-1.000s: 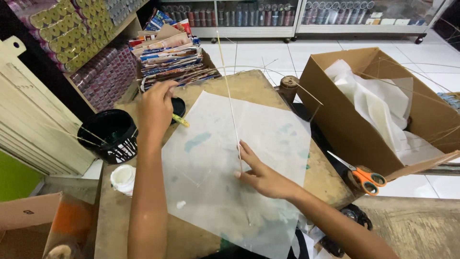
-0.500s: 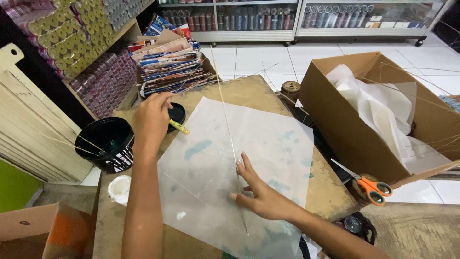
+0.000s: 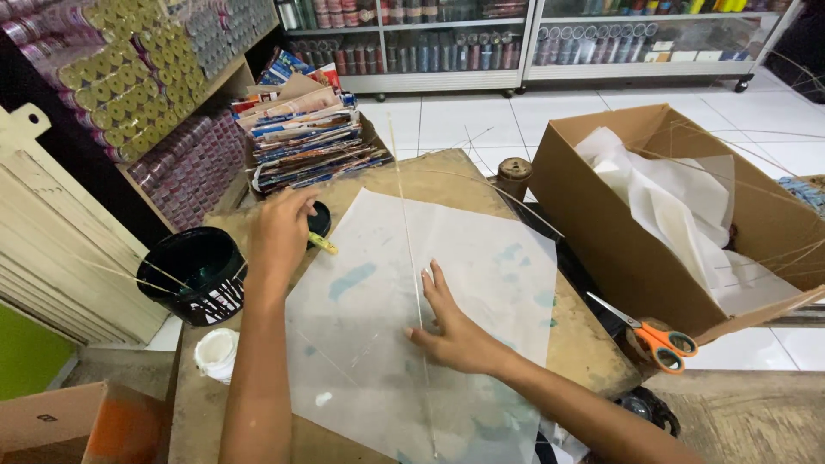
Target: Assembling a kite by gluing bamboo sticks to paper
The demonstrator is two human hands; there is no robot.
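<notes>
A big sheet of thin white paper [image 3: 378,344] lies flat on a brown wooden table [image 3: 593,361], and it has some pale blue-green smudges on it. A thin stick [image 3: 411,258] lies on the paper and runs from the far end toward the near end, right down the middle. The right hand [image 3: 455,331] lies flat and open on the paper, with its fingers spread out, and the fingertips press just beside the stick. It grips nothing. The left hand [image 3: 279,236] is at the far left corner of the paper. Its fingers curl down over a small yellow thing [image 3: 324,245] next to a small round black pot [image 3: 319,220], but I cannot tell if the hand really grips it. A black tub [image 3: 193,275] sits on the left edge of the table with thin sticks in it, and a small white cup [image 3: 215,354] sits near it. A stack of colourful papers [image 3: 305,137] is at the far side. On the right is a brown cardboard box [image 3: 601,223] with white paper inside, and orange-handled scissors [image 3: 653,335] lie just in front of it.
</notes>
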